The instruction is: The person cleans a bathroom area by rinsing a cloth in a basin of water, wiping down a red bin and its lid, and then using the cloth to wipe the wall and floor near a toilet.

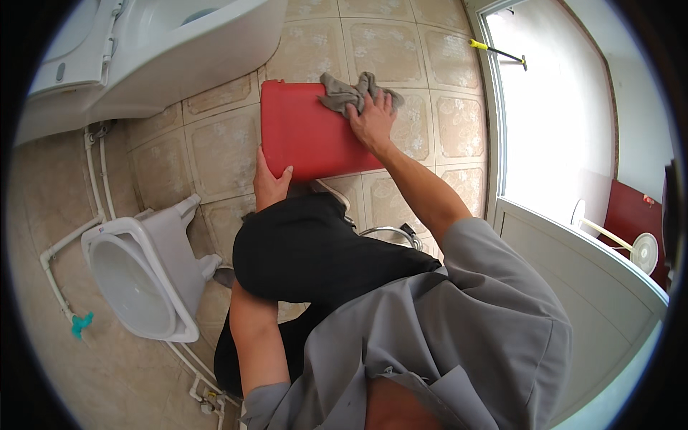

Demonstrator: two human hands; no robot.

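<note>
A red plastic box-shaped bin (pixel 304 132) lies on its side in front of my knees. My left hand (pixel 271 185) grips its near left corner, thumb on the upper face and fingers along the left side. At the bin's far right edge is a crumpled grey-brown cloth (pixel 335 95). My right hand (pixel 374 127) presses this cloth against the bin, fingers spread over the bunched fabric and thumb toward the left. Part of the cloth hangs past the edge over the floor. The bin's underside is hidden.
Beige patterned tiles (pixel 383 50) cover the floor. A white toilet (pixel 201 57) stands at far left, and a pale plastic stool-like seat (pixel 136 279) at left beside wall pipes (pixel 68 247). To the right are a door (pixel 573 265) and a yellow-handled tool (pixel 498 51).
</note>
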